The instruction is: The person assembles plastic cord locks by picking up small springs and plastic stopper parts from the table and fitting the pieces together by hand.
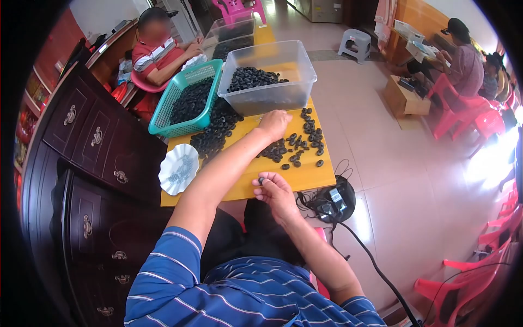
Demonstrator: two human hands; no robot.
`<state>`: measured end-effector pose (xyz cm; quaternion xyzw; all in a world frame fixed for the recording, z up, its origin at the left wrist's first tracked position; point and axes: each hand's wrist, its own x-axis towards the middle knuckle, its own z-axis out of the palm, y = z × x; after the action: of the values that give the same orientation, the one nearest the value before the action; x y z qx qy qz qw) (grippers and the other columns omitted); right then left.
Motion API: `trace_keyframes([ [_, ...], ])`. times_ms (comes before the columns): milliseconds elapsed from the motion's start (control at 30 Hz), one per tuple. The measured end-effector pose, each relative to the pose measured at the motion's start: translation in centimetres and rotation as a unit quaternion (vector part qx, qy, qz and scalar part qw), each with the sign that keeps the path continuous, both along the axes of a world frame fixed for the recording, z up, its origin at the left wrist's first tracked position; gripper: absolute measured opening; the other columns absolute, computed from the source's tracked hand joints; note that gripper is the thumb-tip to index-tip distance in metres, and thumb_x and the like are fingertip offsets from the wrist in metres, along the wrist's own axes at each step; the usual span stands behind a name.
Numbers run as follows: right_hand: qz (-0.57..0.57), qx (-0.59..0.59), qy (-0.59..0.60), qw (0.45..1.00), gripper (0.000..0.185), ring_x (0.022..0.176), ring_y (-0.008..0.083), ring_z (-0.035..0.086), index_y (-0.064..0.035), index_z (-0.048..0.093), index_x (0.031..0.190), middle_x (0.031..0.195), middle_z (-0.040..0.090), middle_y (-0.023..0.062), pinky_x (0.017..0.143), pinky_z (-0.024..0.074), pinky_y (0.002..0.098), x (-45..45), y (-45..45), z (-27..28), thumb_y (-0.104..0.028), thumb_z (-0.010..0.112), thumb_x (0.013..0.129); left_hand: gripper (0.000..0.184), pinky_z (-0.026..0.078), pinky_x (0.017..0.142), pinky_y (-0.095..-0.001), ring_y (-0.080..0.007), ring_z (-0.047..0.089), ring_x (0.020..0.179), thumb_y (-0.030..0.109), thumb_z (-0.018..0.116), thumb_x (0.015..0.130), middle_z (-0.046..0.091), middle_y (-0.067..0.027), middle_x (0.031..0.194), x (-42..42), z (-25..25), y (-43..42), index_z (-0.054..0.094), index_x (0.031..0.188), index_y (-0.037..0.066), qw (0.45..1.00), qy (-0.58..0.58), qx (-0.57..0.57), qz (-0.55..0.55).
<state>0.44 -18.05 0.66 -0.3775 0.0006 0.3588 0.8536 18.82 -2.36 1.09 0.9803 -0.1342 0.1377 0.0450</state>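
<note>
My left hand (275, 124) reaches across the yellow table (239, 185) to just in front of the clear plastic bin (267, 101); its fingers are curled together, and what they hold is hidden. Between the thumb and fingers of my right hand (277, 196), near the table's front edge, is a small black ring (261, 180). Loose black rings (313, 133) lie to the right of my left hand, with more below it. A white scalloped dish (178, 169) with small pieces in it sits at the table's left edge.
A green basket (158, 122) of black parts stands left of the bin, beside a heap of rings (210, 136). A seated person (158, 54) works at the far left. Cables and a black round object (335, 201) are right of the table. Other people sit at the right.
</note>
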Motion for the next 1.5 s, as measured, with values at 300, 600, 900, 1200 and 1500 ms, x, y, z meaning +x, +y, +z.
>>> trace_keyframes([
  [300, 0.000, -0.002, -0.003, 1.000, 0.017, 0.082, 0.0120, 0.063, -0.0073, 0.057, 0.117, 0.102, 0.069, 0.0059, 0.079, 0.0514, 0.0272, 0.0, 0.0, 0.3, -0.014, 0.052, 0.101, 0.008, 0.054, 0.076, -0.0458, -0.0361, 0.066, 0.083, 0.010, 0.061, 0.080, 0.068, -0.0145, 0.083, -1.1, 0.3, 0.2, 0.066, 0.076, 0.007, 0.999, -0.013, -0.040, -0.011],
  [600, -0.009, 0.005, -0.004, 1.000, 0.017, 0.080, 0.0130, 0.064, -0.0070, 0.058, 0.115, 0.100, 0.069, 0.0061, 0.077, 0.0524, 0.0277, 0.1, 0.0, -0.1, -0.015, 0.053, 0.102, 0.006, 0.054, 0.072, -0.0441, -0.0352, 0.068, 0.078, 0.008, 0.063, 0.081, 0.069, -0.0140, 0.082, -2.5, 1.0, 0.2, 0.065, 0.086, 0.006, 0.985, -0.048, -0.157, 0.051],
  [900, -0.027, -0.017, -0.047, 0.998, 0.021, 0.071, 0.0095, 0.059, -0.0086, 0.060, 0.108, 0.087, 0.065, 0.0024, 0.067, 0.0488, 0.0236, 0.0, -0.2, -0.2, -0.028, 0.053, 0.104, 0.024, 0.053, 0.065, -0.0374, -0.0260, 0.068, 0.071, 0.004, 0.064, 0.085, 0.066, -0.0078, 0.076, -15.8, 6.6, -1.7, 0.058, 0.108, 0.006, 0.938, 0.022, -0.343, -0.044],
  [1200, 0.078, -0.014, -0.146, 0.986, 0.023, 0.070, 0.0075, 0.056, -0.0093, 0.060, 0.102, 0.084, 0.063, -0.0004, 0.065, 0.0456, 0.0215, -0.9, 0.1, -0.4, -0.030, 0.052, 0.104, 0.031, 0.054, 0.070, -0.0397, -0.0306, 0.068, 0.080, 0.004, 0.066, 0.085, 0.066, -0.0099, 0.085, -24.2, 8.4, 0.1, 0.058, 0.114, 0.009, 0.981, 0.001, -0.190, -0.047],
  [1500, 0.150, 0.004, -0.114, 0.982, 0.021, 0.075, 0.0100, 0.056, -0.0094, 0.062, 0.098, 0.083, 0.062, 0.0003, 0.071, 0.0470, 0.0263, -0.8, -0.3, -0.1, -0.029, 0.054, 0.102, 0.037, 0.056, 0.069, -0.0301, -0.0212, 0.069, 0.077, 0.003, 0.072, 0.084, 0.069, -0.0111, 0.091, -26.7, 7.8, 0.5, 0.064, 0.120, 0.006, 0.952, -0.011, -0.307, -0.010],
])
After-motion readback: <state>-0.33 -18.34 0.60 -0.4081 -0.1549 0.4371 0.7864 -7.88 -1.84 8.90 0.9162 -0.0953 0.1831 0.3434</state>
